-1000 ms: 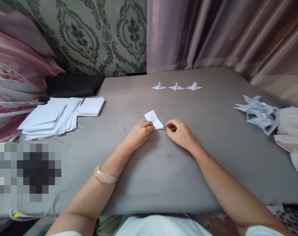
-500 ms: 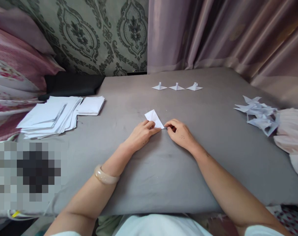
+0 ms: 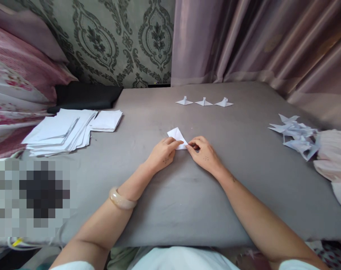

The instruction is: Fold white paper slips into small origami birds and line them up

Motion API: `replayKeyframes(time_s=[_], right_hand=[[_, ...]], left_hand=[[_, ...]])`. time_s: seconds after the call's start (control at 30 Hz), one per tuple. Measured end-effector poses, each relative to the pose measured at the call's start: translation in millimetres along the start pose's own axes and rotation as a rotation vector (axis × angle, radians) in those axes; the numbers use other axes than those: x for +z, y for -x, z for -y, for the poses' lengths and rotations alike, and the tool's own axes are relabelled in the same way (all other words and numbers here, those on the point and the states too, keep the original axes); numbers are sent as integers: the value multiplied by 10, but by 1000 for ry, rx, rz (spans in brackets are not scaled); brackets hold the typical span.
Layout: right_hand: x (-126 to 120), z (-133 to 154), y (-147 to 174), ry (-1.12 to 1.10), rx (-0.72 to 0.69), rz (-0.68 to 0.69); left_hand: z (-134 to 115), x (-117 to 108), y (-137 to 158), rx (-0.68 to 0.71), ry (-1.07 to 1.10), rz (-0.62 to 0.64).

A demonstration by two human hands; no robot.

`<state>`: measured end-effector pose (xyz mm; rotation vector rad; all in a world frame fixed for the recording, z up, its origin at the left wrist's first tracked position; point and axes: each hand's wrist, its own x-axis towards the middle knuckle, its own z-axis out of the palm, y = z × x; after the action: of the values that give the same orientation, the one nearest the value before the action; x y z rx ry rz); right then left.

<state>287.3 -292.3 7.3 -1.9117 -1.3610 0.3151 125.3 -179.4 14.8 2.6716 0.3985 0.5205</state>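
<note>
A small folded white paper (image 3: 175, 133) lies on the grey cloth in front of me. My left hand (image 3: 165, 150) is on its left side, fingers curled, with the thumb and a fingertip on the sheet. At the paper's right corner, my right hand (image 3: 202, 153) pinches the edge between thumb and forefinger. Part of the paper is hidden under the left fingers. A pale bangle (image 3: 122, 198) circles my left wrist.
Three folded paper cranes (image 3: 204, 101) stand in a row at the back. Stacks of white paper (image 3: 56, 129) and smaller squares (image 3: 107, 120) lie on the left, near a black cloth (image 3: 87, 95). More folded paper shapes (image 3: 297, 135) are heaped at right beside pale fabric (image 3: 334, 153).
My right fingertips have come in onto the paper's right corner. My left thumb has shifted slightly up on the paper. The whole view has shifted a little.
</note>
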Motion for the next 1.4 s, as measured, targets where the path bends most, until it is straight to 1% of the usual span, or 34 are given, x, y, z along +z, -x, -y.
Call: replayKeyframes(time_s=[0.1, 0.23, 0.3, 0.37, 0.4, 0.43, 0.5, 0.6, 0.67, 0.73, 0.87, 1.07, 1.13, 1.27, 1.4], right_hand=[[27, 59, -4, 39, 28, 12], [52, 87, -10, -33, -61, -40], [40, 96, -8, -37, -138, -86], [15, 106, -3, 22, -221, -123], [1, 110, 0, 69, -261, -130], [-13, 112, 3, 120, -293, -129], [-38, 110, 15, 221, -326, -110], [-72, 94, 51, 340, -324, -41], [-95, 82, 85, 372, -298, 5], [-115, 72, 118, 368, -262, 29], [-122, 52, 137, 318, -206, 31], [-86, -4, 91, 127, -160, -5], [-83, -12, 92, 140, -161, 0], [-100, 14, 121, 263, -199, 28], [-132, 62, 139, 323, -195, 57]], left_hand=[[40, 19, 4, -112, 140, -143], [75, 51, 6, -158, 156, -202], [67, 30, 8, -173, 75, -306], [47, -18, 14, -172, -77, -414], [35, -44, 18, -158, -158, -429], [25, -68, 22, -133, -223, -407], [13, -94, 30, -50, -293, -298], [7, -78, 34, 69, -289, -123], [1, -53, 32, 85, -263, -76], [-6, -35, 29, 61, -246, -79], [15, -19, 26, 11, -235, -95], [104, -35, 26, 70, -249, -60], [86, -60, 29, 88, -260, -69], [-28, -100, 37, 106, -272, -92], [-104, -86, 35, 76, -279, -91]])
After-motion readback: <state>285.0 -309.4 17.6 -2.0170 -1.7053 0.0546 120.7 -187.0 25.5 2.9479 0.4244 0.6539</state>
